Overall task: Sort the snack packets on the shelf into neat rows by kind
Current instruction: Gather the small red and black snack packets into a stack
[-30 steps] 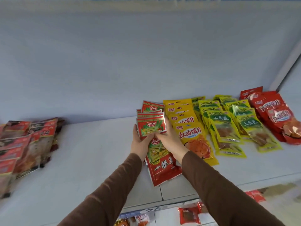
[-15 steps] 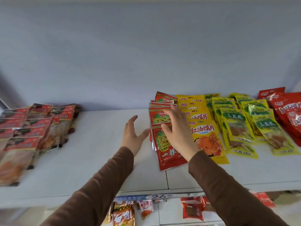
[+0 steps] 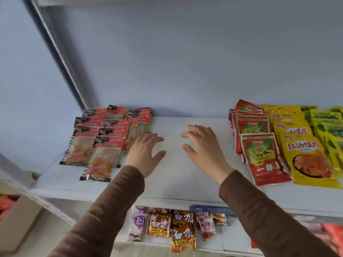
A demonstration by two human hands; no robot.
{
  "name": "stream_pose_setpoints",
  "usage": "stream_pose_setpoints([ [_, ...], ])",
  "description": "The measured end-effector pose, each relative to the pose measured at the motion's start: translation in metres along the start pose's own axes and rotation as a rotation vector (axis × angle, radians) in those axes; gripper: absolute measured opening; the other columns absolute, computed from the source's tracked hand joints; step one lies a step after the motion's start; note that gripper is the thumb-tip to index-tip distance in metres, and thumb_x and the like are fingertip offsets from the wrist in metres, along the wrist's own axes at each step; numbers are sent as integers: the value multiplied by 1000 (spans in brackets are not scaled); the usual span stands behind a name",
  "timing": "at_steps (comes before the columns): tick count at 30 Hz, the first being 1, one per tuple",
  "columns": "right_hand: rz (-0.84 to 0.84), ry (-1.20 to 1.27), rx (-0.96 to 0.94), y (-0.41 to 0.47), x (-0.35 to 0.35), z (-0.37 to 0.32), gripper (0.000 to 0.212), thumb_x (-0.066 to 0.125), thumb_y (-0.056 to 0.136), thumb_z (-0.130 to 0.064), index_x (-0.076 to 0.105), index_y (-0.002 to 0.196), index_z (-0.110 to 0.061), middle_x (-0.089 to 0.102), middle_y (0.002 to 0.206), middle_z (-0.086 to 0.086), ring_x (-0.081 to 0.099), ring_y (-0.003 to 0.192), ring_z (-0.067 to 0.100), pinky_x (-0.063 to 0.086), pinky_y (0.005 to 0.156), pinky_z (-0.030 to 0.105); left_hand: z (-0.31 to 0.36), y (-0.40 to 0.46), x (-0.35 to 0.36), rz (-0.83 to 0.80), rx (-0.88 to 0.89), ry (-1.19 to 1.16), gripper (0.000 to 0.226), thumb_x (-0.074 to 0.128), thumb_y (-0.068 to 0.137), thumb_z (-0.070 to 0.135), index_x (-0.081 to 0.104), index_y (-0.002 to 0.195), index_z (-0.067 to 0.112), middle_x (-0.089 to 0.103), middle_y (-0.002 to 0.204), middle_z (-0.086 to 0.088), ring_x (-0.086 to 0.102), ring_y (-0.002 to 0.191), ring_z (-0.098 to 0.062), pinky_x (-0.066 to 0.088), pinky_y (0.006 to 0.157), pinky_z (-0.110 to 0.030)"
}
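Both hands hover palm-down over the bare middle of the white shelf (image 3: 178, 175), fingers spread apart and holding nothing: the left hand (image 3: 143, 154) sits just right of the clear-fronted packets, its fingers (image 3: 148, 138) reaching toward their edge, and the right hand (image 3: 204, 151) lies beside it, well left of the red row, its fingers (image 3: 193, 130) pointing to the far wall. Brown sleeves (image 3: 118, 197) cover both forearms. On the left of the shelf, red-and-black topped clear packets (image 3: 104, 145) lie in overlapping rows running from near to far. On the right, red packets with green pictures (image 3: 263, 156) form an overlapping row, touching a row of yellow packets (image 3: 306, 158) just beyond; green-and-yellow packets (image 3: 330, 127) lie at the far right edge. On the lower shelf near the viewer sit orange noodle packets (image 3: 182, 232) and a purple-and-white packet (image 3: 138, 226). A cardboard box (image 3: 20, 219) stands at the near left.
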State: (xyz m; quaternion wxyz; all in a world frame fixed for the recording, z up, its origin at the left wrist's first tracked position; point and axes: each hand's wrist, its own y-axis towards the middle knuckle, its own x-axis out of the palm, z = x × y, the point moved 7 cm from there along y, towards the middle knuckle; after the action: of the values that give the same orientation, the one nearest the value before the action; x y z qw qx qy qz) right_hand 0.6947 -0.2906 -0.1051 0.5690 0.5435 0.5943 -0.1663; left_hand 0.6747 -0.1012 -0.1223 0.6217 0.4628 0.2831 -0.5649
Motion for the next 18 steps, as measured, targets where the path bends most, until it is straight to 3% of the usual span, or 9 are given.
stream_pose_setpoints([
  [9,-70,12,43,8,63,-100,30,58,94,-35,64,122,-27,59,131,-8,47,122,19,38,96,36,-98,-38,-45,-47,-8,-23,46,63,94,37,58,137,24,51,147,0,41,136,-26,34,113,-44],
  [18,-158,221,-3,29,100,-132,34,57,96,-30,59,129,-22,59,129,-6,45,122,16,38,98,27,-152,-48,-63,27,-79,-50,34,66,92,32,64,126,29,56,137,5,46,129,-23,33,112,-44],
])
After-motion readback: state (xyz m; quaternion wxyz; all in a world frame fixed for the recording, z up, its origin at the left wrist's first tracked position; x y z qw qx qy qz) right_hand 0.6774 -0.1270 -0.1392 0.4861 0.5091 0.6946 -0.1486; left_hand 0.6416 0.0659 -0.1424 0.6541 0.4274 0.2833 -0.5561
